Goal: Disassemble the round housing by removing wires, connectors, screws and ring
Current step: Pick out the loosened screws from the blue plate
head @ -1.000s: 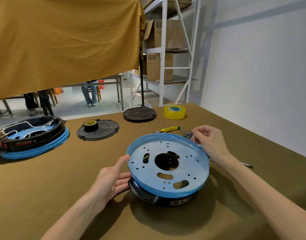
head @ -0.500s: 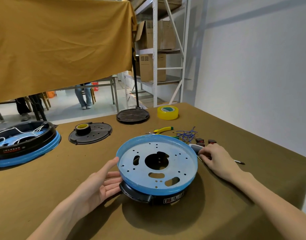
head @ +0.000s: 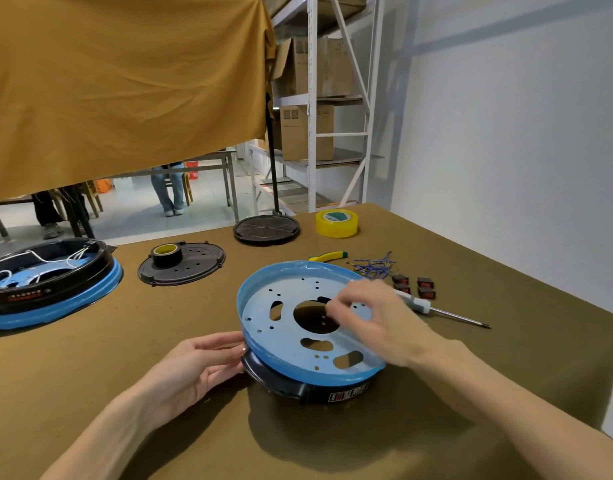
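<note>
Blue film covers the round housing (head: 312,327), which sits in the middle of the brown table (head: 90,375), its perforated plate facing up and its black base underneath. The left hand (head: 194,368) rests against the housing's left edge with fingers straight and relaxed, the fingertips touching the black base just under the blue rim. The right hand (head: 374,320) hovers over the plate near the large centre hole, its fingers curled together as if pinching; the hand is blurred, and I cannot tell whether anything is between the fingertips.

Behind the right hand lies a screwdriver (head: 436,308) with a white handle, its tip pointing right. Just beyond it are four small black connectors (head: 416,287) with red faces, grouped together, and next to them a loose tangle of blue wires (head: 372,268). Yellow-handled pliers (head: 327,256) lie just behind the housing's far rim.

Farther back stands a roll of yellow tape (head: 336,223), and beside it a dark round stand base (head: 266,230) with a pole rising from it. To the left lies a black round cover (head: 182,265) with a small tape roll (head: 165,254) on it. At the far left sits a second housing (head: 48,285), open side up, with white wires inside and a blue rim underneath. A mustard cloth (head: 125,91) hangs above, with metal shelving (head: 312,98) holding cardboard boxes behind it.
</note>
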The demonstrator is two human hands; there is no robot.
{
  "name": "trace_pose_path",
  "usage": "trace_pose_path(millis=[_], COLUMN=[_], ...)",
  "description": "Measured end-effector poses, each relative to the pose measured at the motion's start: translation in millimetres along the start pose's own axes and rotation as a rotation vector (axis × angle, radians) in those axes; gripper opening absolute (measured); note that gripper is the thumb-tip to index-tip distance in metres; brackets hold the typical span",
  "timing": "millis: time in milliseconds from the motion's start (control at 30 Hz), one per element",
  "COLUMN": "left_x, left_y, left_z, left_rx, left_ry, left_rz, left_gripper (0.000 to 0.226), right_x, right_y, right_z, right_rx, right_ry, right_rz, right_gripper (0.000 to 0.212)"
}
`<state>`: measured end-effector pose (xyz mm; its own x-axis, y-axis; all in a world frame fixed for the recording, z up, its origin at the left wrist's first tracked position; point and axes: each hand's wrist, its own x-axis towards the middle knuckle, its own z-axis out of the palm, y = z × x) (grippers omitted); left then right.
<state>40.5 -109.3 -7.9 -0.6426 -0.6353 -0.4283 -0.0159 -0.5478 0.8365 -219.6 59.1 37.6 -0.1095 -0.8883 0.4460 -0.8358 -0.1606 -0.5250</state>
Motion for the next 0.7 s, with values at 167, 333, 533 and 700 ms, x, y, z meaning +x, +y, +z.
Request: trace_pose_path(millis=[167,333,533,700], left_x=[1,-2,-12,-25], left_y=[-7,-9,-9,-4], left_z=[3,-2,18,31], left_rx=[0.232,0.927,0.507,0.280], left_ry=[0.130,0.507,0.519,0.388], left_rz=[0.138,0.612,0.900,0.942], left_gripper=[0.029,0.012,0.012,0.010], right_x=[-9,-3,10,29], right_y=[-20,-23,-24,-45], right_z=[8,10,20,35], right_rx=[-0.128,-0.168,0.058,0.323], right_ry=[-0.296,-0.371,-0.196,-0.172], right_rz=[-0.086,-0.058,-0.021,0.019], right_gripper=[0.051,0.051,0.020,0.013])
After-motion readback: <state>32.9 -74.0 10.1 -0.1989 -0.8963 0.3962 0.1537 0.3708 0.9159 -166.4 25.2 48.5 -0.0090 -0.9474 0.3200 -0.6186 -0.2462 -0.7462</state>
